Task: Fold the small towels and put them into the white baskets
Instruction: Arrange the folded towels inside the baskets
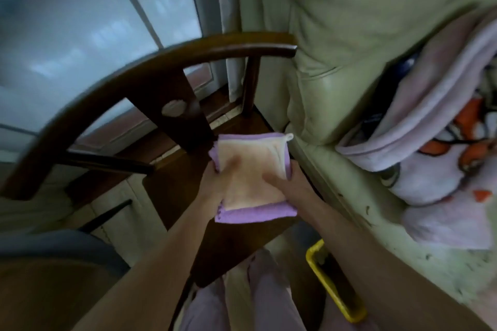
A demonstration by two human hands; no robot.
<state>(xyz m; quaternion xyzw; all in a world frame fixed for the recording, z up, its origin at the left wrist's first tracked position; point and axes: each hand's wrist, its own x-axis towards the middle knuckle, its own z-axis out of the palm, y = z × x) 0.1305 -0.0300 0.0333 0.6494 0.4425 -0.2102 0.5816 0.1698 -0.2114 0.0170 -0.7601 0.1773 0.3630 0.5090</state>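
Dark wooden chair (pixel 150 88) stands before a window, its seat serving as the work surface; a pale green sofa (pixel 336 67) sits just beside it on the right, with a pink patterned blanket (pixel 435 142) draped over the cushion. A yellow-rimmed container (pixel 330 279) lies near the chair's front edge. No white basket is in view.

The towels form a small stack over the chair seat: a cream towel (pixel 250 169) on top of a purple towel (pixel 255 213), whose border shows on three sides. The left hand (pixel 217 177) grips the stack's left edge, thumb on top. The right hand (pixel 285 177) grips the right edge, thumb across the cream face. Motion blur prevents a reading of the fingers underneath.

Judged step: squaring or lifting the folded stack for transfer.

Procedure:
1. Keep both thumbs pressed flat so the upper towel does not slide on the lower.
2. Align the edges before lifting; the hanging loop at the far right corner should stay tucked.
3. Lift level, supporting the underside evenly, to preserve the fold.
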